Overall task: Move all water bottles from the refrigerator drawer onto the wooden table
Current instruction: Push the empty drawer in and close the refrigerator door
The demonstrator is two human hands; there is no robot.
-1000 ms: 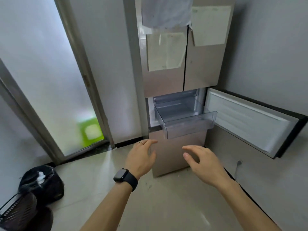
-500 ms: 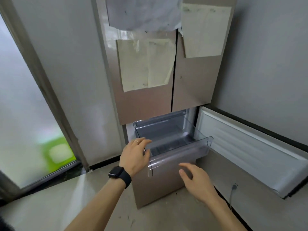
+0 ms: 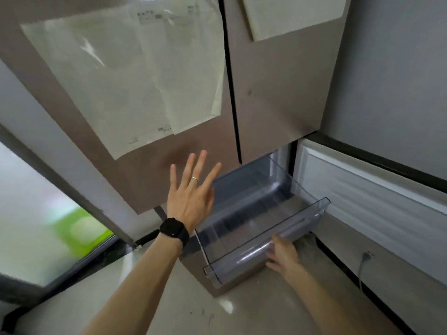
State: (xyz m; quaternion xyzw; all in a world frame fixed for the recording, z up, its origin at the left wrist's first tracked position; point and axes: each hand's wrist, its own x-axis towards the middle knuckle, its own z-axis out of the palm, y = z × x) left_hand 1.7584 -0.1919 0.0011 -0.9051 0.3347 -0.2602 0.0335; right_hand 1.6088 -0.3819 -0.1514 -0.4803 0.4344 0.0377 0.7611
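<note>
Refrigerator drawer [image 3: 261, 228], a clear, smooth plastic bin with a rounded front lip, stands pulled out from the brown-fronted refrigerator [image 3: 278, 88], sitting toward 4 o'clock in the view. Its long axis runs from 8 o'clock to 2 o'clock along the front lip; its open top faces up, and no bottles show inside. The right hand [image 3: 281, 256] presses its fingers against the lip's outer face, grasping nothing fully. The left hand [image 3: 191, 197], released with fingers spread wide, hovers at the drawer's left rim, wearing a ring and a black wristwatch [image 3: 174, 229]. Pale paper sheets [image 3: 135, 78] hang flat on the upper doors. A white-lined door [image 3: 377, 197] stands open at 3 o'clock.
</note>
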